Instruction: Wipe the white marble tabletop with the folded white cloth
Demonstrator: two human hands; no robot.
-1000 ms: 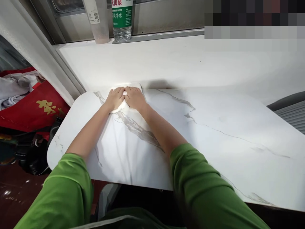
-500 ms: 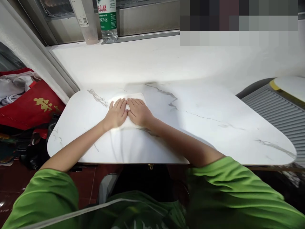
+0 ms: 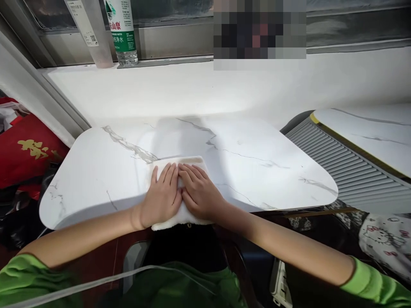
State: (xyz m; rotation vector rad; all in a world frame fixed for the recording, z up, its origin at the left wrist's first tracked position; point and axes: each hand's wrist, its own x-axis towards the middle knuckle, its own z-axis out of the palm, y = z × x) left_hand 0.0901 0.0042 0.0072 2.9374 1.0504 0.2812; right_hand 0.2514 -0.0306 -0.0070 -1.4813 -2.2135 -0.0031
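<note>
A folded white cloth [image 3: 192, 161] lies at the near edge of the white marbled table [image 3: 272, 175], its near end hanging slightly over. My left hand [image 3: 162, 192] rests flat on the cloth's left part, fingers stretched forward. Beside it, my right hand [image 3: 199, 190] presses flat on the right part, fingers extended and angled left. The two hands touch or nearly touch at the thumbs and index fingers. Neither hand wraps round the cloth; their palms hide much of it.
On the sill behind stand a water bottle [image 3: 124, 40] and a frosted plastic container [image 3: 93, 38]. A red bag [image 3: 28, 149] sits at the left. To the right are a grey ribbed panel [image 3: 353, 158], another marbled tabletop [image 3: 379, 132] and a Hello Kitty patterned item [image 3: 385, 239].
Both hands have drawn the cloth back toward me, from the table's middle to its near edge. The camera view has shifted rightward.
</note>
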